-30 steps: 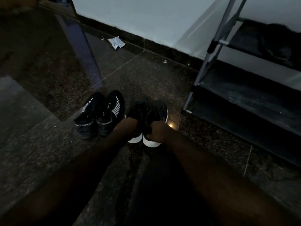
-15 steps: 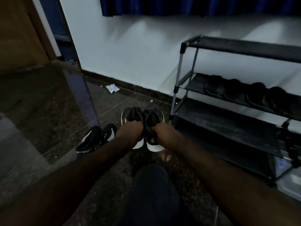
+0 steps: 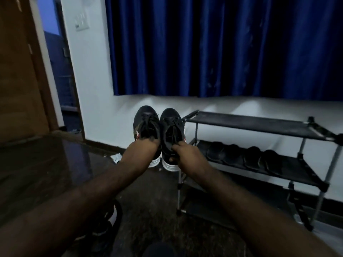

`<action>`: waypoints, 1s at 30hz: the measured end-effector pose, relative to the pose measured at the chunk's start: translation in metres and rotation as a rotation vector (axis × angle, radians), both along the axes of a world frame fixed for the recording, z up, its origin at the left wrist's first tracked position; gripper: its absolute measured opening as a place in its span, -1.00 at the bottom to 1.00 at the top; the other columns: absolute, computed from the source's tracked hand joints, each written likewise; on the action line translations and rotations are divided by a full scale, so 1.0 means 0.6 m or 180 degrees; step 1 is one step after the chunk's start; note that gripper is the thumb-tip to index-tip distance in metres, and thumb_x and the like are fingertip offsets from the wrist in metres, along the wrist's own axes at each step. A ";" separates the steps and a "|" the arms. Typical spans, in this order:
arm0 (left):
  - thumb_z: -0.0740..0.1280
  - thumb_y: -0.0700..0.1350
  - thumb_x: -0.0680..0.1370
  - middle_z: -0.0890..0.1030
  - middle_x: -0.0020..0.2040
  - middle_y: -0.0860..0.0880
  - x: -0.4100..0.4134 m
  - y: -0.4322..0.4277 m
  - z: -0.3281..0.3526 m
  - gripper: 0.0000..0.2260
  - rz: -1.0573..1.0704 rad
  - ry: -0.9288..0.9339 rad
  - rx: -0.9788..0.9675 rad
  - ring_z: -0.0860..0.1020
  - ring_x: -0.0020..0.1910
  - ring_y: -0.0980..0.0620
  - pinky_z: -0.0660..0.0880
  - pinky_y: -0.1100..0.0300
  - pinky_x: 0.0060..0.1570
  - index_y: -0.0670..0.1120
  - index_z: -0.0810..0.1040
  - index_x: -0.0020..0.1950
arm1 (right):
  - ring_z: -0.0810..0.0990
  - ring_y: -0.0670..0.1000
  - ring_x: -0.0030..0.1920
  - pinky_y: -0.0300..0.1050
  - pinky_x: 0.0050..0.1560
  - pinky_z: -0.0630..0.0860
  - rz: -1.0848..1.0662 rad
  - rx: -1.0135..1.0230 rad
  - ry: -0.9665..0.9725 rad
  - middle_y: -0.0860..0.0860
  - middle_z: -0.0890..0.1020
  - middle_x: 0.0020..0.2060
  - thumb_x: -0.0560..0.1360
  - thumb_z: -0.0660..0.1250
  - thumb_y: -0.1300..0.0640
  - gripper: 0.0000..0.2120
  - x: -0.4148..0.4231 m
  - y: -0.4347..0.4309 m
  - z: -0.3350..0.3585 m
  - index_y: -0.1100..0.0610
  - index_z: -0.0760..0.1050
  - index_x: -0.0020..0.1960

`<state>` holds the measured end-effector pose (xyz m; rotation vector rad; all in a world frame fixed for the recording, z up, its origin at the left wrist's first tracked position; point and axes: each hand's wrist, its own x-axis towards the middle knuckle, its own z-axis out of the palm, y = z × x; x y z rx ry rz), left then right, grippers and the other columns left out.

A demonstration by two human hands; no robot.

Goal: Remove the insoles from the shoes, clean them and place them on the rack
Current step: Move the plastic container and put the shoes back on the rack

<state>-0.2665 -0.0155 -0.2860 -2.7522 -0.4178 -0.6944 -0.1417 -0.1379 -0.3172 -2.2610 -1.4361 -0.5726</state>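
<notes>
Two black lace-up shoes with white soles are held up in front of me, toes pointing up. My left hand (image 3: 143, 149) grips the heel end of the left shoe (image 3: 145, 123). The right shoe (image 3: 171, 125) is gripped at its heel opening by my right hand (image 3: 185, 153). Both shoes hang in the air just left of the black shoe rack (image 3: 256, 125). No insole is visible; the shoe interiors are too dark to see.
The rack's middle shelf holds several dark slippers (image 3: 241, 154). Another dark pair of shoes (image 3: 104, 225) lies on the floor under my left forearm. A crumpled white scrap (image 3: 116, 157) sits by the wall. A blue curtain (image 3: 222, 45) hangs behind; a wooden door (image 3: 20, 71) stands left.
Both hands lifted the pair of shoes off the floor to chest height, and my view tilted up from the floor to the curtain and rack.
</notes>
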 end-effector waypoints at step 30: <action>0.51 -0.18 0.38 0.63 0.02 -0.13 0.577 -0.397 0.190 -0.74 -0.1474 0.0437 -0.0565 0.60 0.02 -0.12 0.41 0.15 -0.17 -0.13 0.62 0.04 | 0.57 0.09 0.03 -0.11 0.01 0.45 -0.2292 0.0151 0.0670 0.12 0.62 0.01 0.48 0.42 0.14 -0.72 0.396 -0.569 0.213 0.20 0.57 0.16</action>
